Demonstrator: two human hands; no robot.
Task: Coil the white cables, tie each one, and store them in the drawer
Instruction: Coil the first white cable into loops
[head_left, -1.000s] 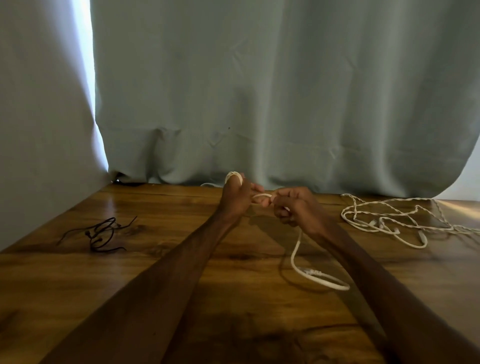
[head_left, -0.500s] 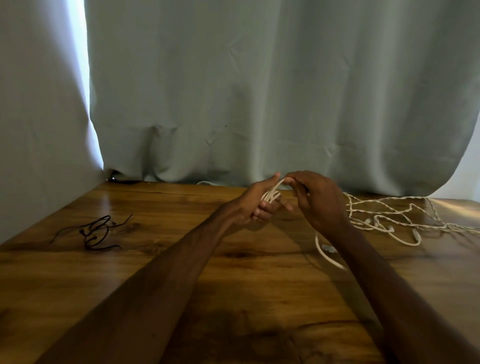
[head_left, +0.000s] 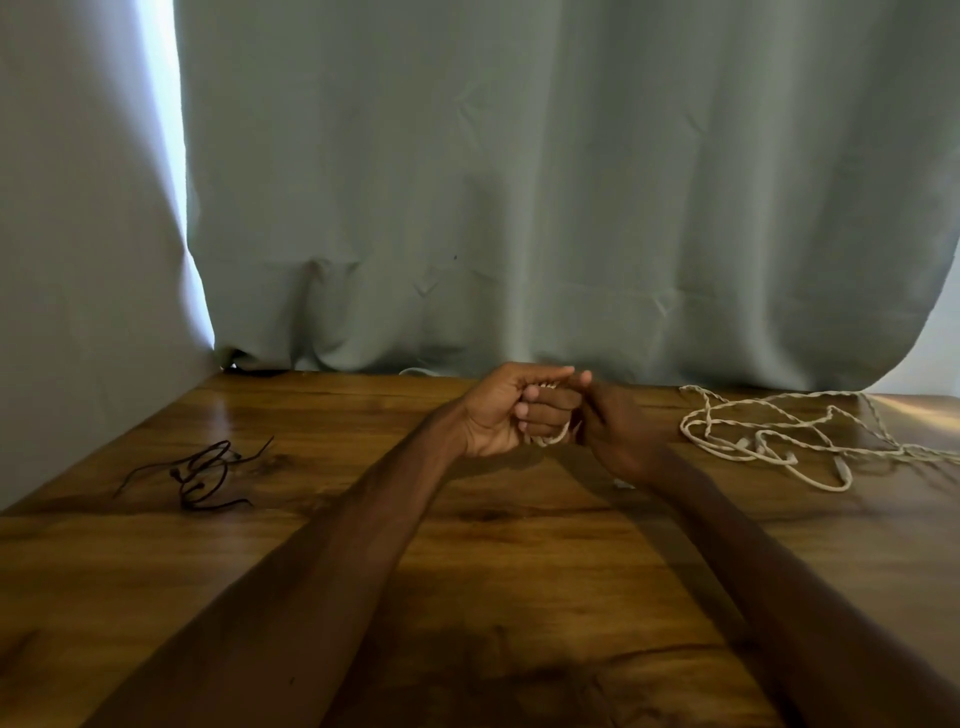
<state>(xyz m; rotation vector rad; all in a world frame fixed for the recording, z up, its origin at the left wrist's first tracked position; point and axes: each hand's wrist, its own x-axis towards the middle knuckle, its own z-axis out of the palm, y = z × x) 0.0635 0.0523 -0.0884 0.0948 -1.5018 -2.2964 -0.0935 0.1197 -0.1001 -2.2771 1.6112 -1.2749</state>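
Dim room, daylight through curtain gap (head_left: 171, 171) upper left, glare on wooden table (head_left: 924, 410), soft focus, edges bowed

White cable (head_left: 551, 441) mostly hidden inside left hand (head_left: 496, 410).

The coiled white cable (head_left: 551, 440) sits as a small bundle inside the left hand (head_left: 501, 410). Its loops show above and below the curled fingers, and the right hand (head_left: 615, 434) pinches it at the top. The loose white cable (head_left: 769, 441), twisted and uncoiled, sprawls flat in tangled loops to the right of the right hand, apart from it.
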